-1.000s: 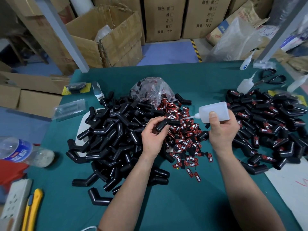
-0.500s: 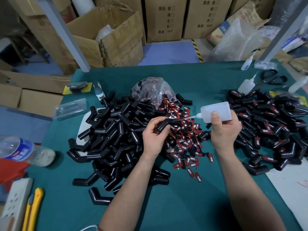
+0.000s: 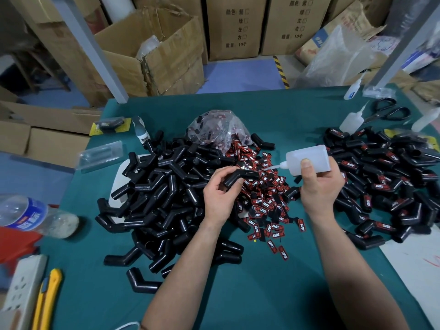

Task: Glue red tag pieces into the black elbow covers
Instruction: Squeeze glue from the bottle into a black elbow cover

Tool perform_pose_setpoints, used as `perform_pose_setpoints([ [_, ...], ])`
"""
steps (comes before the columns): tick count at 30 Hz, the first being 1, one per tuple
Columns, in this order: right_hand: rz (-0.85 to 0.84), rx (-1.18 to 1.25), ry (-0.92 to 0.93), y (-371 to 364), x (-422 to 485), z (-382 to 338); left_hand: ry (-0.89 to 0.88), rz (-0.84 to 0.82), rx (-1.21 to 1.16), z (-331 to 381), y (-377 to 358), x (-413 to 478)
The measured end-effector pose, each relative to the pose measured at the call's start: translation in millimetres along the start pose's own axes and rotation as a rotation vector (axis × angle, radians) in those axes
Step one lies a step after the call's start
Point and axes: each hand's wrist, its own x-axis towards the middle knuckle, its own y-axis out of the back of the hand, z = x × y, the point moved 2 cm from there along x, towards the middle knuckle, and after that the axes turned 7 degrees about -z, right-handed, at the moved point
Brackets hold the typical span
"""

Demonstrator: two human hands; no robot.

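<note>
Neither of the hands shifted noticeably over the last second. Left hand (image 3: 220,198) gripped one black elbow cover (image 3: 234,178) above the red tag pile (image 3: 264,203) at mid-counter (image 3: 262,294). Right hand (image 3: 320,189) gripped the glue bottle (image 3: 309,160), nozzle tip at the cover. Untagged covers (image 3: 162,194) lay left, tagged covers (image 3: 385,182) right.

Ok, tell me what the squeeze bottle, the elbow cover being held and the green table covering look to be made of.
Squeeze bottle in the right hand: soft translucent plastic, probably; milky, matte walls.
Elbow cover in the left hand: black rubber or moulded plastic, likely; smooth with a dull sheen.
Table covering: seemingly felt-like cloth; flat green, no glare.
</note>
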Motion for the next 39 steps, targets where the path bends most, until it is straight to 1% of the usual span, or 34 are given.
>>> perform_pose_setpoints([
  [12, 0.016, -0.033, 0.003, 1.6, 2.0, 0.7, 0.014, 0.036, 0.027, -8.6, 1.6, 3.0],
  [39, 0.005, -0.037, 0.010, 0.0, 0.2, -1.7, -0.003, 0.032, 0.032, -7.4, 3.1, 2.8],
])
